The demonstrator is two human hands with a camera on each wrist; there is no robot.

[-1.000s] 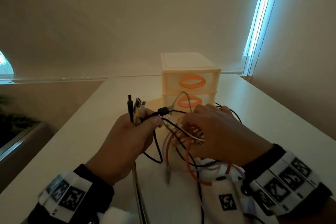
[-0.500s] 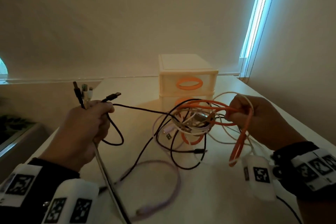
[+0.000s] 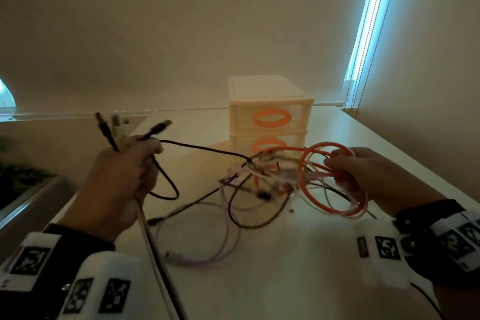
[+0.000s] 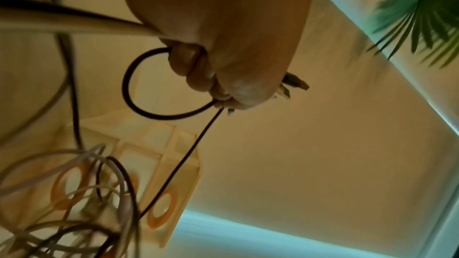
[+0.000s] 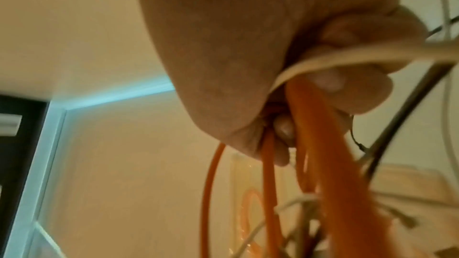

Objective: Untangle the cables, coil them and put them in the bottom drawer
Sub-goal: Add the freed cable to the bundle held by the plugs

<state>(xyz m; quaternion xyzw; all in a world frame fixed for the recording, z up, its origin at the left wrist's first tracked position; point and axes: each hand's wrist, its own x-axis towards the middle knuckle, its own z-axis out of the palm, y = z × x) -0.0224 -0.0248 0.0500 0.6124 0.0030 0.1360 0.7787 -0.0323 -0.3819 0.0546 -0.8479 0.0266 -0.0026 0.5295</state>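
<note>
My left hand [image 3: 122, 176] is raised at the left and grips a bundle of cable ends [image 3: 117, 130], their plugs sticking up above the fist. The left wrist view shows those fingers [image 4: 198, 74] curled round a black cable [image 4: 134, 95]. From that fist the black cable [image 3: 202, 148] runs right into the tangle [image 3: 262, 179] of black, white and orange cables hanging over the table. At the right, my right hand [image 3: 363, 171] holds orange cable loops [image 3: 306, 184] with white strands; in the right wrist view its fingers [image 5: 347, 93] wrap the orange cable [image 5: 323, 144].
A cream two-drawer box [image 3: 267, 117] with orange ring handles stands behind the tangle, both drawers closed. A pale lilac cable [image 3: 223, 241] loops on the white table [image 3: 285, 280]. The table's left edge drops off beside my left arm. A window blind [image 3: 363, 34] glows at the right.
My hands have pulled apart, left hand to the left with the plug ends, right hand to the right with the orange loops. The tangle has stretched out between them.
</note>
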